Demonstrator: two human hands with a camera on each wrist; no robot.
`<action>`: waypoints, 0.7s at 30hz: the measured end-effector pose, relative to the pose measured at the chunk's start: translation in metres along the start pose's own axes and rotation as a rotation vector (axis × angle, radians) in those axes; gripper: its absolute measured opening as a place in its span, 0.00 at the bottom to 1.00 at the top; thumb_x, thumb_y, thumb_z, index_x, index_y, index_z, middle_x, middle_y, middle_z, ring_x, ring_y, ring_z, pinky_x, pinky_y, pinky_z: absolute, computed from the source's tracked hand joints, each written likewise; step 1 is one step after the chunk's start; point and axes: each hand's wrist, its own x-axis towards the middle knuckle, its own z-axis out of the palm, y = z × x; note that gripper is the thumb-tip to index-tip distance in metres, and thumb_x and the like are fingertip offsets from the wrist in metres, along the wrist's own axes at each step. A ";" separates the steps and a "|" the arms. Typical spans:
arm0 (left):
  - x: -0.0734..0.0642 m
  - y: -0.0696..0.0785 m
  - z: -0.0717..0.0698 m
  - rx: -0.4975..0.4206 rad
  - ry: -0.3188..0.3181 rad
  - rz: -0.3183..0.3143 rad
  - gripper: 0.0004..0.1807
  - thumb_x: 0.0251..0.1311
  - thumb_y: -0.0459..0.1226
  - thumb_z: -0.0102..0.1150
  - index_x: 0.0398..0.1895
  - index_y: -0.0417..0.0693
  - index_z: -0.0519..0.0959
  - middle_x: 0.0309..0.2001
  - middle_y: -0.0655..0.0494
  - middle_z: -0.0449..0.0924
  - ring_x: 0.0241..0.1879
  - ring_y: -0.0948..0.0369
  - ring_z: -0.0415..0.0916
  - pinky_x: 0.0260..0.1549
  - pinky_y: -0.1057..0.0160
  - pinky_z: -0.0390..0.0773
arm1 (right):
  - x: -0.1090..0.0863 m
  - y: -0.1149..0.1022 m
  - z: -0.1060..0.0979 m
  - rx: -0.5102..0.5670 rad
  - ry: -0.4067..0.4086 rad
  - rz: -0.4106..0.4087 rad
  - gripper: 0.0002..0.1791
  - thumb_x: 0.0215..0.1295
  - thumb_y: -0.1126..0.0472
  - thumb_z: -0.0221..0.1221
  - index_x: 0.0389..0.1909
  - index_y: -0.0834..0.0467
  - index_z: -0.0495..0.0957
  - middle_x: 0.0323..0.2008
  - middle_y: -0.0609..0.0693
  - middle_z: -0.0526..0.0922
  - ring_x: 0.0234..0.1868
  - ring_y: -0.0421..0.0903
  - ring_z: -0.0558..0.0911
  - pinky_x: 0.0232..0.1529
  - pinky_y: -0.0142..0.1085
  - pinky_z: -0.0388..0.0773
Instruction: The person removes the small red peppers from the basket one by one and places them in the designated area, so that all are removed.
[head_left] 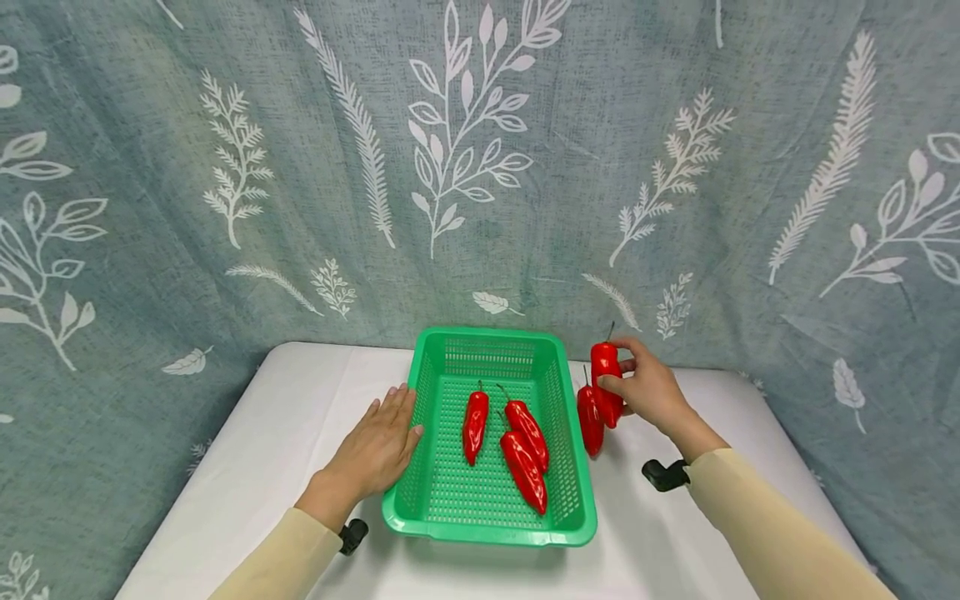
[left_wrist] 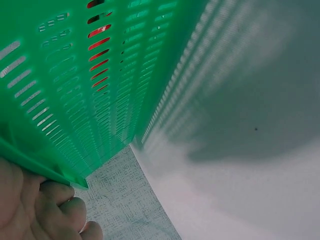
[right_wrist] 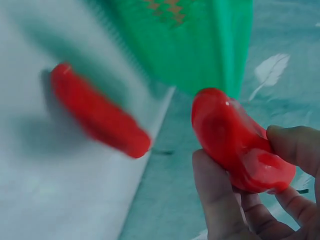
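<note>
My right hand (head_left: 654,390) holds a glossy red chili pepper (head_left: 606,375), stem up, just outside the right wall of the green basket (head_left: 491,533). In the right wrist view the thumb and fingers pinch this pepper (right_wrist: 232,142) above the table. Another red pepper (head_left: 589,421) lies on the table beside the basket, partly behind the held one. My left hand (head_left: 378,446) rests on the basket's left rim with straight fingers. Inside the basket lie a single red pepper (head_left: 476,427) on the left and two more, one (head_left: 523,471) overlapping the other (head_left: 529,425).
A white-covered table (head_left: 300,417) carries the basket. Behind it hangs a grey-green curtain (head_left: 480,250) with white leaf prints, close to the table's back edge. The basket's slotted wall (left_wrist: 75,90) fills much of the left wrist view.
</note>
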 end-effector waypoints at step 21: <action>0.001 -0.002 0.003 -0.018 -0.007 -0.012 0.37 0.85 0.48 0.39 0.83 0.30 0.51 0.83 0.34 0.50 0.83 0.41 0.48 0.81 0.41 0.54 | 0.011 0.077 0.012 -0.117 0.004 0.120 0.42 0.69 0.63 0.66 0.79 0.62 0.56 0.57 0.73 0.74 0.45 0.61 0.86 0.31 0.46 0.91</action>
